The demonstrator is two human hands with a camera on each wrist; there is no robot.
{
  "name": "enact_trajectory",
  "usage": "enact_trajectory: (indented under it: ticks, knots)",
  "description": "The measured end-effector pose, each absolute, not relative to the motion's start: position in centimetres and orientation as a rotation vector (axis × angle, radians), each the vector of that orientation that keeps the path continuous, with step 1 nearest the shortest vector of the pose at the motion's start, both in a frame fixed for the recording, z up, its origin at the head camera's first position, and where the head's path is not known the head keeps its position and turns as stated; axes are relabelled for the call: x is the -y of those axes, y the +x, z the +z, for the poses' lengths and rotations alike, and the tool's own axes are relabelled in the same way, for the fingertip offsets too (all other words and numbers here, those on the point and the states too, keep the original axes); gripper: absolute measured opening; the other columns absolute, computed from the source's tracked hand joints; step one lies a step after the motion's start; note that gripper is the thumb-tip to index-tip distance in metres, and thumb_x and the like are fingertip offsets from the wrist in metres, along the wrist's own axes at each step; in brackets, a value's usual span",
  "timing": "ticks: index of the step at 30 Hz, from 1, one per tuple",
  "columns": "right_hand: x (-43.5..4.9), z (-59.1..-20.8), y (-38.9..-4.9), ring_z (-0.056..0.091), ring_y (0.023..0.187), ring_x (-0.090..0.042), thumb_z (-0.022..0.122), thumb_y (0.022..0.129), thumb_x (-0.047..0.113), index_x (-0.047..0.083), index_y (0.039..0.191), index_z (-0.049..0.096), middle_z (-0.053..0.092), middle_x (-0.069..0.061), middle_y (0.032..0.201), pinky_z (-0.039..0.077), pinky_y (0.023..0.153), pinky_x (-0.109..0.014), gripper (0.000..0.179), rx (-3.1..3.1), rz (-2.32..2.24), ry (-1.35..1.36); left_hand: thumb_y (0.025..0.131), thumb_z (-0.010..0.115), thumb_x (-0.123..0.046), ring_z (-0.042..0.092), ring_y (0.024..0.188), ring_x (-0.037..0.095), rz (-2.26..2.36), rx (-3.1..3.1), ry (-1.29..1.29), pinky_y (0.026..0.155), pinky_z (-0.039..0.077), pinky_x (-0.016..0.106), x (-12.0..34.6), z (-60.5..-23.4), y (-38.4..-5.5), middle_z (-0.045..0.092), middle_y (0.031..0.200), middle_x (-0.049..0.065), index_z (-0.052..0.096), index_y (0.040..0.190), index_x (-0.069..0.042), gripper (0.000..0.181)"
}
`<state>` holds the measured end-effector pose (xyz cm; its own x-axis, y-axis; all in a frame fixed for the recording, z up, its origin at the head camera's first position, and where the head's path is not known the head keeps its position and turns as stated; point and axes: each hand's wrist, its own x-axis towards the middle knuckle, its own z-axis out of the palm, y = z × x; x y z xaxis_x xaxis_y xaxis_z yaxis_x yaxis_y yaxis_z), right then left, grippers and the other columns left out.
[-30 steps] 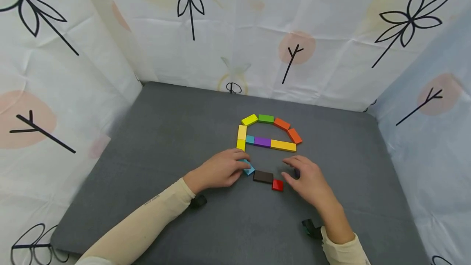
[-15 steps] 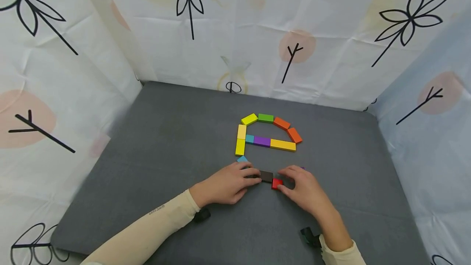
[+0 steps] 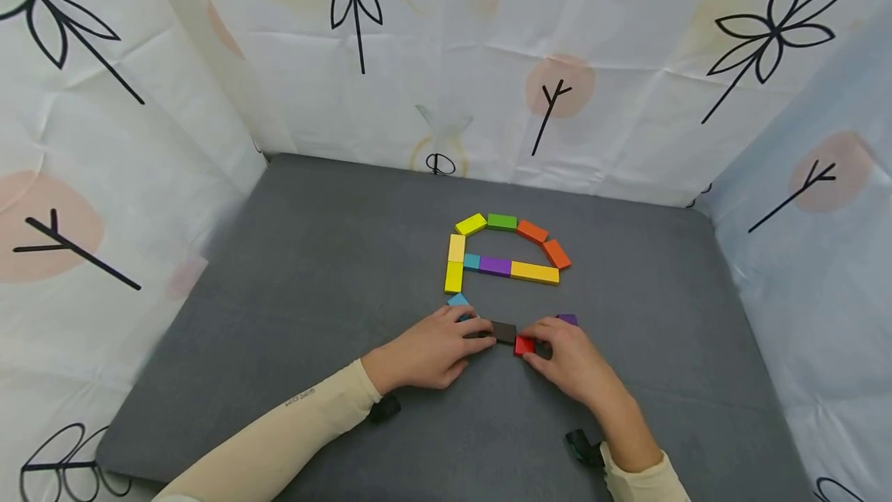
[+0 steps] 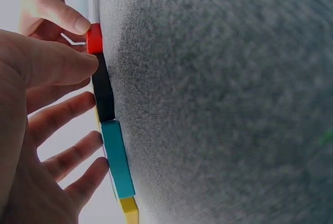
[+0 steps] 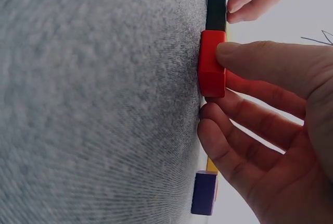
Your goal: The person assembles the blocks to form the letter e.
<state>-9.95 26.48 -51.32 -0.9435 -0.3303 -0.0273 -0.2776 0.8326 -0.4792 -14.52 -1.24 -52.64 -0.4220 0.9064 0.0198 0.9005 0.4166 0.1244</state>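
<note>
My left hand lies palm down with its fingers spread, fingertips over the left part of a black block. In the left wrist view its lower fingers reach the top edges of the black block and a blue block. The left thumb overlaps the black block in that view. My right hand pinches a small red block between thumb and fingers. That red block stands against the right end of the black one. In the head view, the left fingers hide most of the blue block.
Farther back, yellow, green, orange and purple blocks form a closed outline on the grey table. Another purple block lies behind my right hand. White printed cloth walls in the table.
My left hand has moved from the blue block right and nearer, onto the black block. My right hand has moved left and nearer, from the separate purple block to the red block, and pinches it.
</note>
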Motion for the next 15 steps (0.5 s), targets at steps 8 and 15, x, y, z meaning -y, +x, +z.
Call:
enact_trajectory:
  ticks: [8, 15]
  knots:
    - [-26.59, -50.76, -10.17, 0.067, 0.095, -0.021, 0.092, 0.088, 0.009, 0.008, 0.117, 0.082, 0.073, -0.002, 0.110, 0.060, 0.087, -0.046, 0.031, -2.933, -0.709, -0.480, 0.106, 0.068, -0.027, 0.047, 0.138, 0.026, 0.101, -2.614, 1.649, 0.113, 0.045, 0.044, 0.94, -52.70, -14.42, 0.053, 0.159, 0.000, 0.059, 0.158, -0.019, 0.053]
    - [-26.62, -50.35, -10.47, 0.068, 0.093, -0.022, 0.092, 0.088, 0.008, 0.006, 0.118, 0.081, 0.072, -0.004, 0.108, 0.060, 0.085, -0.047, 0.032, -2.965, -0.692, -0.483, 0.106, 0.070, -0.031, 0.046, 0.140, 0.026, 0.090, -2.601, 1.632, 0.115, 0.043, 0.045, 0.82, -52.65, -14.34, 0.051, 0.160, 0.000, 0.059, 0.159, -0.020, 0.056]
